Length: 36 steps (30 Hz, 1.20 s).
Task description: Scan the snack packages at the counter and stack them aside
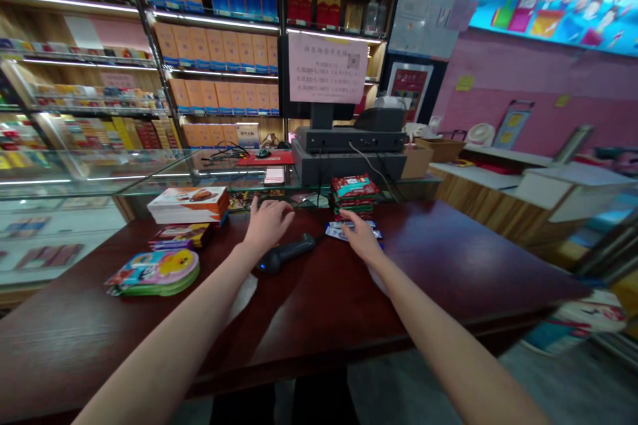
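Shelves of boxed goods (219,46) rise behind a glass display case (100,172), and a dark red worktop (478,265) runs across the front. On it sit a white stack of boxes (188,205), a colourful stack of booklets (154,272) and a pile of red packets (353,195). The left hand (266,225) sits over a black handheld scanner (292,252), its fingers spread wide, holding nothing. The scanner lies on its side and looks light and stiff, easiest to take by the handle. The right hand (363,239) has its fingers spread, with the tips on thin blue packets (353,231) beside the scanner. These look light, soft and slippery, best pinched by an edge.
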{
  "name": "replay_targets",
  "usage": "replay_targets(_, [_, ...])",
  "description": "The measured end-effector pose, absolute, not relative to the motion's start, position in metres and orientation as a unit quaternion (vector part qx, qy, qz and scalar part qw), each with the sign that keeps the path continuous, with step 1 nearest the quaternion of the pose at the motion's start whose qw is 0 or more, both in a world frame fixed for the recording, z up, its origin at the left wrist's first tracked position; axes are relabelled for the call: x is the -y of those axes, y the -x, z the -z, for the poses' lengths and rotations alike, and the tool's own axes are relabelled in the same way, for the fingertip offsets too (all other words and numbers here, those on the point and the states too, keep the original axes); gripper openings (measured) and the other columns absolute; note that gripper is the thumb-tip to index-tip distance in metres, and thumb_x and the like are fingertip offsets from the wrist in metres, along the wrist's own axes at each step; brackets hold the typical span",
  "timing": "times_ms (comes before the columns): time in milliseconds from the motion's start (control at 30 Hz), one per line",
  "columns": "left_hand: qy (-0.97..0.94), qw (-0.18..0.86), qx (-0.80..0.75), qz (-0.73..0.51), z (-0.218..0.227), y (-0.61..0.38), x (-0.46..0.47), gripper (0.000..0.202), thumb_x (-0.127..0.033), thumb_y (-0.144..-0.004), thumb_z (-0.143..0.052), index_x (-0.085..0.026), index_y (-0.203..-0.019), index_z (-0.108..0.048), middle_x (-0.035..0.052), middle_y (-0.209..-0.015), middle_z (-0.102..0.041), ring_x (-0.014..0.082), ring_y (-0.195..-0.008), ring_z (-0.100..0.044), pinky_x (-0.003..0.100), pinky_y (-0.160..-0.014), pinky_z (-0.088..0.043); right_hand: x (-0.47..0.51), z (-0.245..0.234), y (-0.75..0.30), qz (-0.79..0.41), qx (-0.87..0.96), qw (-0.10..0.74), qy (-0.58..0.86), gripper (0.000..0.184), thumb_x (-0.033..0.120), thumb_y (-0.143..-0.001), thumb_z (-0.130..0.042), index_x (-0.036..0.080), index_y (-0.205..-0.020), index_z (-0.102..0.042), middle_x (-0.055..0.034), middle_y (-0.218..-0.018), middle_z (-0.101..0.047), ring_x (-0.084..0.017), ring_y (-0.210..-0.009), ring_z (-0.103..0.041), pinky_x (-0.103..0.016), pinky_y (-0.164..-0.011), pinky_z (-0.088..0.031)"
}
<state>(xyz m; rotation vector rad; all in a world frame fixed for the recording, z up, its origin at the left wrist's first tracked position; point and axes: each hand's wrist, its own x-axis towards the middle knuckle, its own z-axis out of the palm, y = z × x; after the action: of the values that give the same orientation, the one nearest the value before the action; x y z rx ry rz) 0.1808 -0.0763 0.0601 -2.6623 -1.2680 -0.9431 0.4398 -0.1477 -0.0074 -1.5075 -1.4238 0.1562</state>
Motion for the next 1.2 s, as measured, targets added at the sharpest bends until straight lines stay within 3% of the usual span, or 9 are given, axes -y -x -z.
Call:
replay_targets(333, [0.893,0.024,0.370,0.255,-0.052,-0.229,0.077,0.022,-0.034,-0.092,-0.054,-0.024,-0.104,-0.070,0.0093,-0.109,-0.075,0.0309,-0.117,-0.060,0.066,-0.119,-0.012,0.154,0.018,-0.486,-0.055,0.533,0.507,0.676,0.041,0.025,-0.084,-0.054,0.020,-0.122,-0.067,-0.0093,-0.122,-0.073,-0.025,-0.116,-0.067,-0.046,-0.107,-0.047])
replay_targets(667, [0.909,0.002,0.351,0.223,-0.039,-0.266,0.082,0.025,-0.032,-0.091,-0.055,-0.023,-0.111,-0.067,0.0102,-0.109,-0.075,0.0305,-0.116,-0.062,0.064,-0.120,-0.012,0.150,0.029,-0.501,-0.040,0.492,0.539,0.683,0.038,0.027,-0.080,-0.055,0.021,-0.114,-0.071,-0.0090,-0.115,-0.075,-0.026,-0.110,-0.069,-0.047,-0.104,-0.048])
replay_targets(800, [0.903,-0.017,0.356,0.240,-0.041,-0.280,0.080,0.028,-0.033,-0.091,-0.057,-0.024,-0.116,-0.064,0.0103,-0.121,-0.071,0.0303,-0.120,-0.060,0.062,-0.120,-0.016,0.147,0.026,-0.512,-0.033,0.465,0.570,0.677,0.039,0.030,-0.079,-0.054,0.020,-0.114,-0.070,-0.0100,-0.116,-0.074,-0.027,-0.110,-0.068,-0.048,-0.104,-0.048])
replay_targets(933, [0.887,-0.094,0.358,0.276,-0.047,-0.293,0.077,0.023,-0.034,-0.089,-0.060,-0.024,-0.109,-0.065,0.0099,-0.143,-0.057,0.0310,-0.132,-0.051,0.062,-0.119,-0.018,0.143,0.019,-0.521,-0.023,0.440,0.608,0.660,0.037,0.033,-0.078,-0.056,0.021,-0.110,-0.070,-0.0101,-0.114,-0.074,-0.028,-0.108,-0.067,-0.050,-0.105,-0.046])
replay_targets(1067, [0.862,-0.190,0.356,0.307,-0.053,-0.306,0.072,0.022,-0.037,-0.088,-0.062,-0.025,-0.107,-0.065,0.0056,-0.127,-0.067,0.0284,-0.127,-0.056,0.060,-0.116,-0.024,0.135,0.009,-0.526,-0.030,0.425,0.653,0.626,0.032,0.034,-0.078,-0.057,0.020,-0.106,-0.066,-0.0108,-0.109,-0.073,-0.027,-0.103,-0.068,-0.048,-0.100,-0.050])
replay_targets(1200, [0.842,-0.219,0.372,0.323,-0.054,-0.317,0.066,0.037,-0.039,-0.089,-0.059,-0.024,-0.123,-0.059,0.0063,-0.119,-0.071,0.0266,-0.117,-0.062,0.051,-0.110,-0.037,0.126,-0.001,-0.528,-0.043,0.414,0.688,0.595,0.039,0.034,-0.077,-0.059,0.019,-0.113,-0.059,-0.0136,-0.117,-0.071,-0.026,-0.111,-0.067,-0.045,-0.100,-0.051])
